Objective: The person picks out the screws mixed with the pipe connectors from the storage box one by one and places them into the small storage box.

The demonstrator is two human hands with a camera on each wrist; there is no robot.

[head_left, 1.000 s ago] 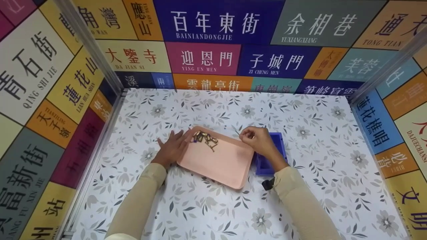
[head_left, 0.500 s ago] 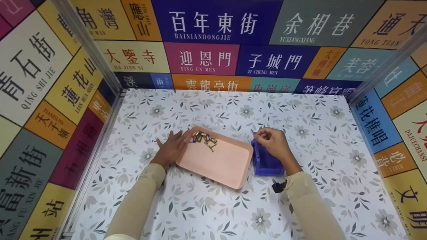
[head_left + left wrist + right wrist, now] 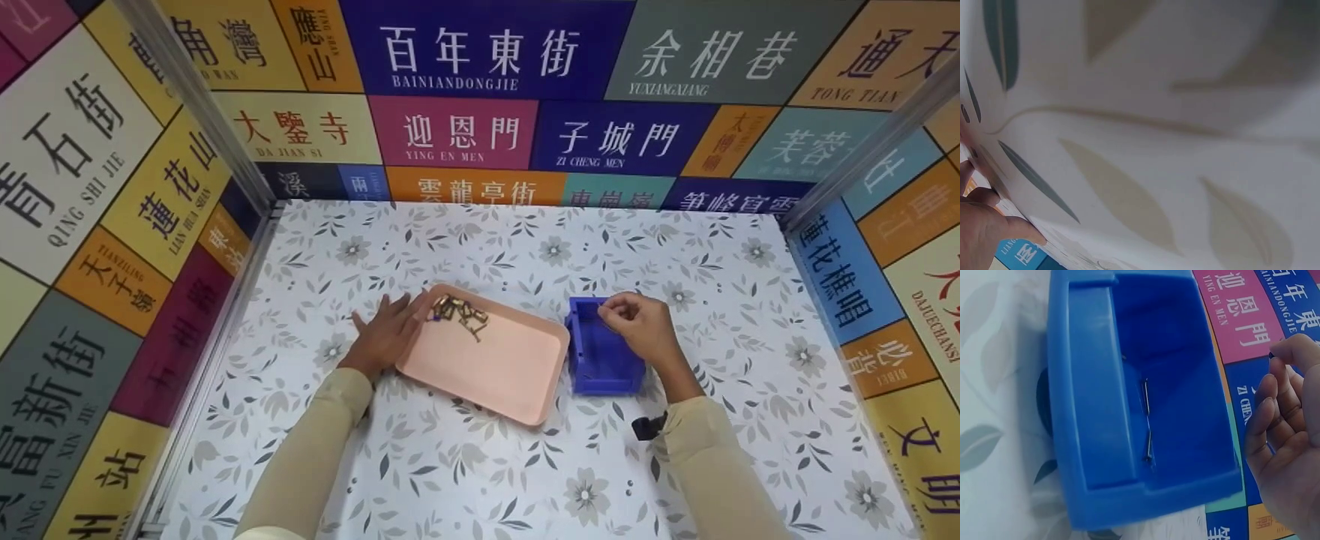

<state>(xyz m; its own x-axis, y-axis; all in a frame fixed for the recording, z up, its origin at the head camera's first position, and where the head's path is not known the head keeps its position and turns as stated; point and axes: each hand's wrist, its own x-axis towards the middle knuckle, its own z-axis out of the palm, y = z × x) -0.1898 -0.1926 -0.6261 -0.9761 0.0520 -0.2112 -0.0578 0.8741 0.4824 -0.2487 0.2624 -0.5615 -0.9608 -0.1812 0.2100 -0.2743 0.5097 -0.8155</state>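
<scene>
Overall, the smooth table (image 3: pixel 480 487) bears a white leaf print. On it lies a shallow pink tray (image 3: pixel 491 375), rectangular with rounded corners. Just beside its right end stands a box-shaped, open-topped blue bin (image 3: pixel 606 388). The left hand (image 3: pixel 386 334), fingers straight and spread, rests on the tray's left rim. The right hand (image 3: pixel 648 327), thumb and forefinger pinched, is at the bin's far right corner. Shiny brass-coloured fittings (image 3: pixel 478 316) lie heaped in the tray's far left corner, slim screws (image 3: pixel 1147 398) inside the bin. The pinch grips a small dark piece (image 3: pixel 1271 355).
</scene>
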